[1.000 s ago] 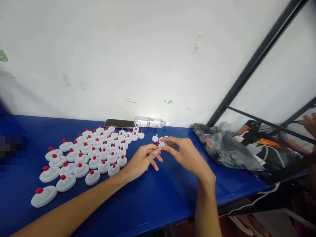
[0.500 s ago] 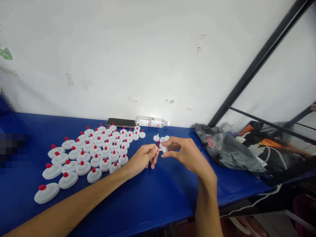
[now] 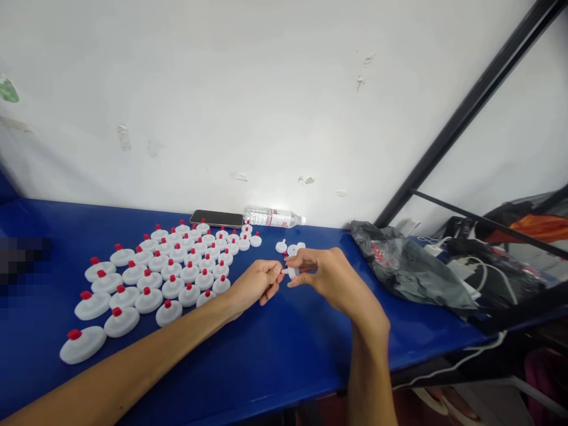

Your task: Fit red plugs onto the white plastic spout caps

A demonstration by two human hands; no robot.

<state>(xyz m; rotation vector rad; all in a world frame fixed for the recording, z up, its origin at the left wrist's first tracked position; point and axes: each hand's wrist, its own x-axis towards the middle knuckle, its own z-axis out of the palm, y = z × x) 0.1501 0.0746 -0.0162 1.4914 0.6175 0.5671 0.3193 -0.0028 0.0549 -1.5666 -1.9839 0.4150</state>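
Observation:
My right hand (image 3: 328, 272) holds a white round nozzle cap (image 3: 292, 273) by its rim between thumb and fingers, with the spout turned to the left. At the spout's end, my left hand (image 3: 255, 285) pinches a small red tip (image 3: 281, 271), mostly covered by the fingertips. The two hands nearly meet above the blue table (image 3: 284, 361). Just behind them lie a few loose white caps (image 3: 281, 246), with a bit of red among them. To the left, many white caps with red tips (image 3: 149, 300) stand in rows, tips up.
A dark phone (image 3: 217, 218) and a clear plastic bottle (image 3: 271, 217) lie along the wall. At the right sits a black plastic bag (image 3: 412, 272) with a clear packet of red pieces (image 3: 385, 254) on it. A black metal post (image 3: 461, 118) and white cables (image 3: 483, 278) are beyond.
Both hands stay together and have shifted only slightly. A little red now shows between the left fingertips and the spout. The rows of caps have not changed.

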